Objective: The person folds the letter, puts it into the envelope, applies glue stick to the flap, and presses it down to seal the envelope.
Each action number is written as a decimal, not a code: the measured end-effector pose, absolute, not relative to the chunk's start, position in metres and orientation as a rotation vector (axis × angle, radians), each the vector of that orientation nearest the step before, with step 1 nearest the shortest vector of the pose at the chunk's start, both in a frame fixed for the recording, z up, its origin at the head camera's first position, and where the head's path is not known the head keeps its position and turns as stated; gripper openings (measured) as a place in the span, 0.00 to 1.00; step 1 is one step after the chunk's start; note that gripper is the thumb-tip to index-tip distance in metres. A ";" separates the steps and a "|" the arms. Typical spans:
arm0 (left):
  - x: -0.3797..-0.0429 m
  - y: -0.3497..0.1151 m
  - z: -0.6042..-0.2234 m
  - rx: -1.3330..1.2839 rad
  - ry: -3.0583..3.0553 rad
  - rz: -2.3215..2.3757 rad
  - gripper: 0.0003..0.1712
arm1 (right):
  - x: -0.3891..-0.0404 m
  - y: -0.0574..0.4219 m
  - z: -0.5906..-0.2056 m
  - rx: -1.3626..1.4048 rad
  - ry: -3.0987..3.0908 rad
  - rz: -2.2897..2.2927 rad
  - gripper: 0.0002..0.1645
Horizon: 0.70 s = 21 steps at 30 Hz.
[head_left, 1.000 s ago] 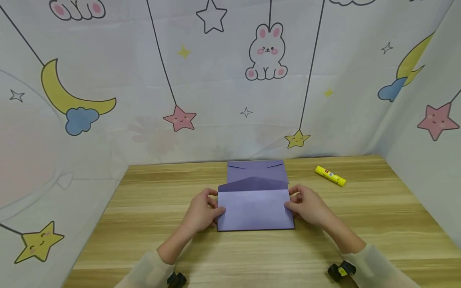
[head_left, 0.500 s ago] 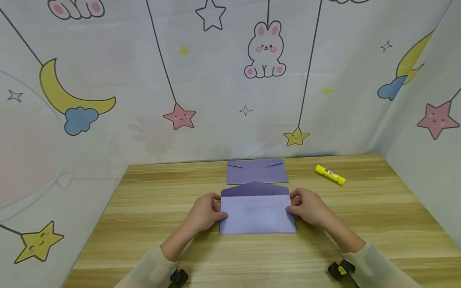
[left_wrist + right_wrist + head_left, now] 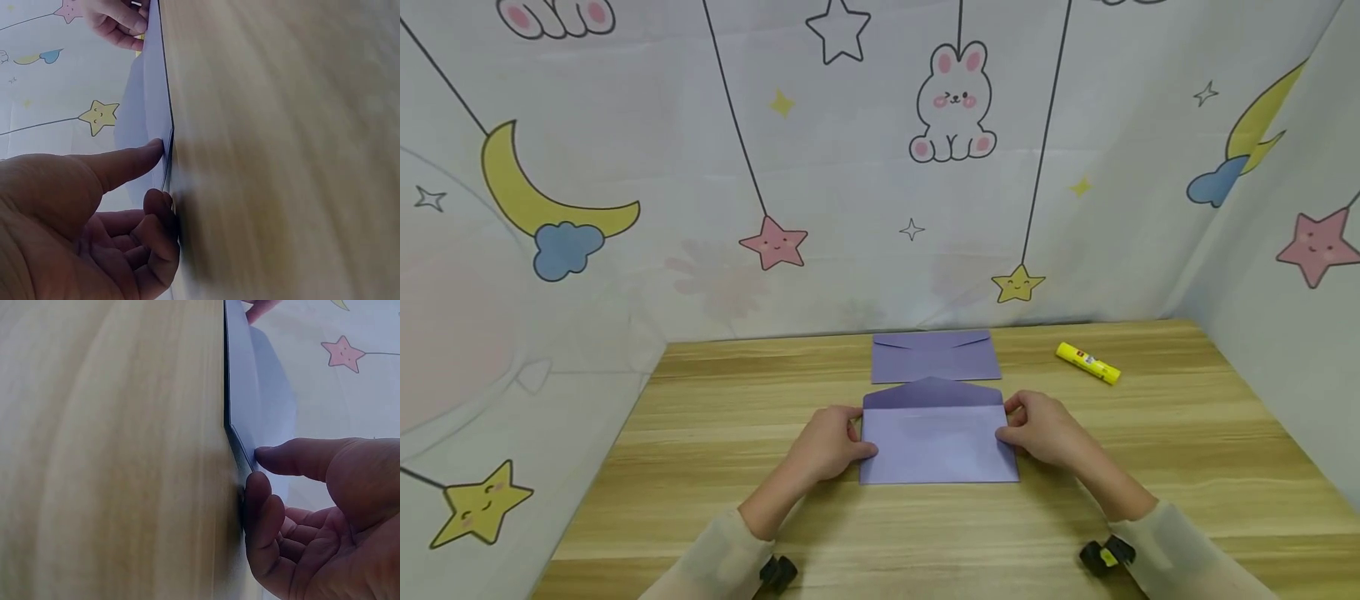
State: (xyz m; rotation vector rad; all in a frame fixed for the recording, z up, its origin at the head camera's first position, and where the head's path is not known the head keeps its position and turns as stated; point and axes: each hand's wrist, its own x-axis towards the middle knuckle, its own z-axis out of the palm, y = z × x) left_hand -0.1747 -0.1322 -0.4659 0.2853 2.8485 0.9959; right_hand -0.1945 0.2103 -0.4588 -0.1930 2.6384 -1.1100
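Note:
A light purple envelope [image 3: 936, 446] lies at the middle of the table, its pointed flap raised open toward the back. At its left edge, my left hand [image 3: 826, 442] pinches it, thumb on top and curled fingers beneath; the left wrist view shows the thumb [image 3: 128, 165] pressing the paper. My right hand [image 3: 1041, 425] pinches the right edge the same way, as the right wrist view confirms with its thumb [image 3: 300, 457] on the upper face. Just behind lies a second purple envelope [image 3: 936, 358], flat, with its slanted seams showing.
A yellow glue stick [image 3: 1087, 363] lies at the back right of the wooden table [image 3: 715, 433]. Behind the table hangs a white curtain [image 3: 850, 167] printed with stars, moons and a bunny. Small black wrist cameras sit on both sleeves.
Both hands have brought the front envelope a little toward me and slightly right, uncovering more of the envelope behind. Its near edge has come down toward the table. The pinch holds on both sides.

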 end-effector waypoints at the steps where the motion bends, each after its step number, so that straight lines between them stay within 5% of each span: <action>1: -0.175 -0.132 -0.466 0.287 2.851 0.986 0.37 | -0.195 0.210 -0.459 -0.183 2.637 -1.109 0.24; 21: -0.173 -0.136 -0.465 0.258 2.908 1.036 0.37 | -0.193 0.214 -0.457 -0.202 2.687 -1.075 0.28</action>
